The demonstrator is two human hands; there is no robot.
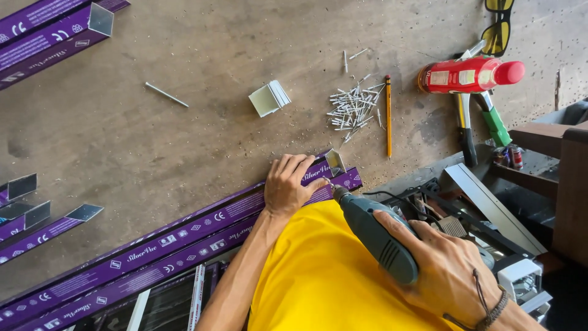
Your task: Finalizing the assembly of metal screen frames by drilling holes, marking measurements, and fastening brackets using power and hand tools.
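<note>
Our left hand (289, 184) presses flat, fingers spread, on the purple-wrapped aluminium profile (184, 236) lying across the concrete floor (153, 135). Our right hand (444, 266) wraps closed around the grey-green electric drill (376, 236), its bit touching the profile near the mitred end. The bit could skate off the slick film toward our fingertips, which sit just beside it, if the profile shifts. The profile is long and channel-shaped, with bare silver metal showing at the cut. Loose rivets (354, 105) and a pencil (388, 116) lie nearby.
</note>
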